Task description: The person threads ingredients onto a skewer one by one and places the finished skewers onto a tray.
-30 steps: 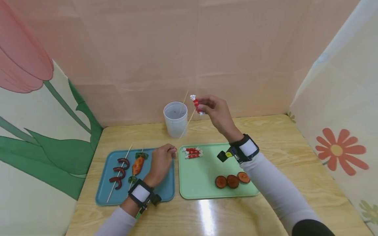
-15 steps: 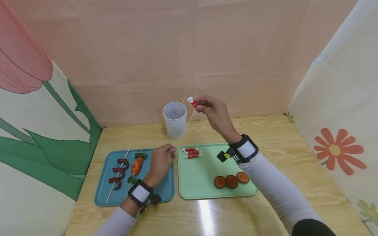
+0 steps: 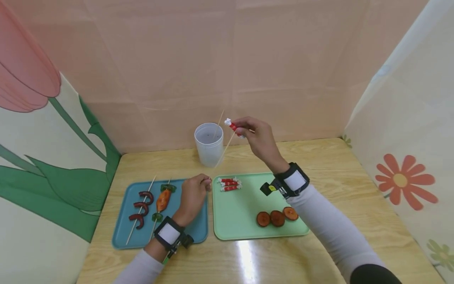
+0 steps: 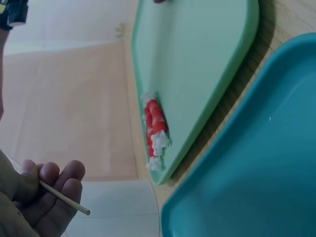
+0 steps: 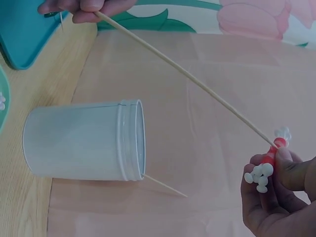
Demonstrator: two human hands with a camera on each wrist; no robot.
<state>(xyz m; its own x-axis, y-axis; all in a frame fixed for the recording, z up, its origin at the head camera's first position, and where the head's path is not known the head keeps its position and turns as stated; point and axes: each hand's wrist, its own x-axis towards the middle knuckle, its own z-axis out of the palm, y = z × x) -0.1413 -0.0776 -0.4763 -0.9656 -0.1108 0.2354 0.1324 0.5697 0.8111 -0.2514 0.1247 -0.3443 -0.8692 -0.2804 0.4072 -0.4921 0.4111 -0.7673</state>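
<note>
My left hand (image 3: 192, 197) is above the blue tray (image 3: 118, 221) and pinches the lower end of a thin wooden skewer (image 5: 187, 74). The skewer slants up and right to my right hand (image 3: 262, 142). Between its thumb and fingers, my right hand pinches a small red piece with white knobby ends (image 5: 269, 158). The skewer's upper tip meets the red middle of that piece; how deep it goes in cannot be seen. Several matching red-and-white pieces (image 3: 230, 184) lie at the back left of the green tray (image 3: 244, 207).
A whitish cup (image 3: 209, 148) with one skewer (image 3: 219, 122) leaning in it stands at the back. The blue tray bears a skewer of curled brown pieces (image 3: 141, 208) and one with orange and green pieces (image 3: 163, 200). Three round brown slices (image 3: 277, 218) sit on the green tray.
The red-and-white piece has tilted, its upper white end swinging left and slightly down. Both hands have stayed almost in place, still holding the skewer and the piece.
</note>
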